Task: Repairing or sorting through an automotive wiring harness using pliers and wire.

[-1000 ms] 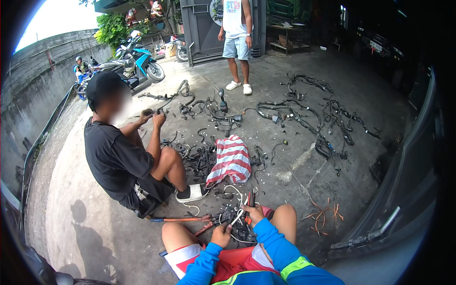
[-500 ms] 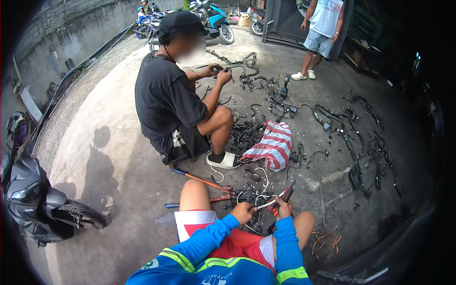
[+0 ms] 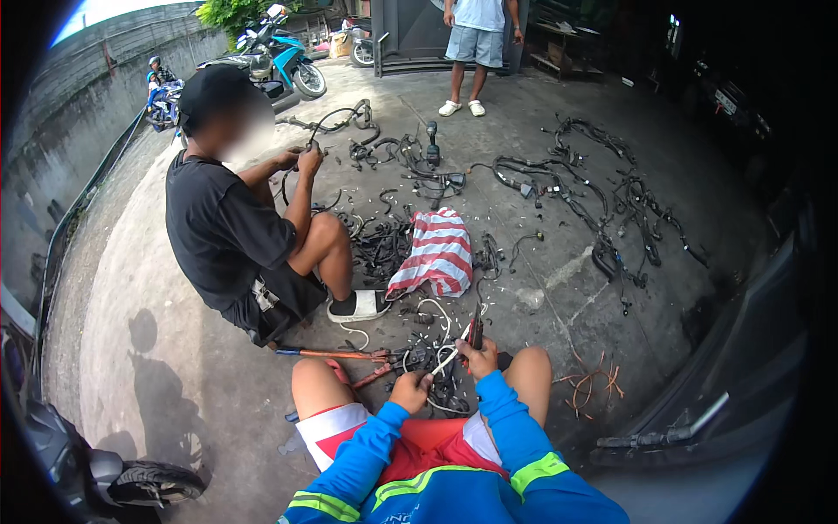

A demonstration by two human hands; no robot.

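Note:
A white cable (image 3: pixel 444 361) stretches between my two hands, just above my lap. Closed around its near end is my left hand (image 3: pixel 410 392). My right hand (image 3: pixel 477 359) grips red-handled pliers (image 3: pixel 475 330) pointing up and away; the cable runs to their side, but whether the jaws bite it is too small to see. Beneath, between my knees, lies a heap of dark wire scraps and connectors (image 3: pixel 423 356). A long-handled cutter (image 3: pixel 327 353), orange with blue grips, rests on the ground beyond my left knee.
Facing this spot, a seated person (image 3: pixel 236 218) in black handles a dark cable. A red-and-white striped sack (image 3: pixel 436 253) lies ahead. Wiring harnesses (image 3: pixel 567 188) spread over the concrete to the right, copper-coloured wires (image 3: pixel 594 384) nearer. Another person (image 3: pixel 476 52) stands behind. Motorcycle at lower left (image 3: pixel 113 472).
The view has swung right, so the surroundings sit further left. My left hand has drawn down and toward me along the cable, and the pliers point more upright. The seated person's hands remain on a cable.

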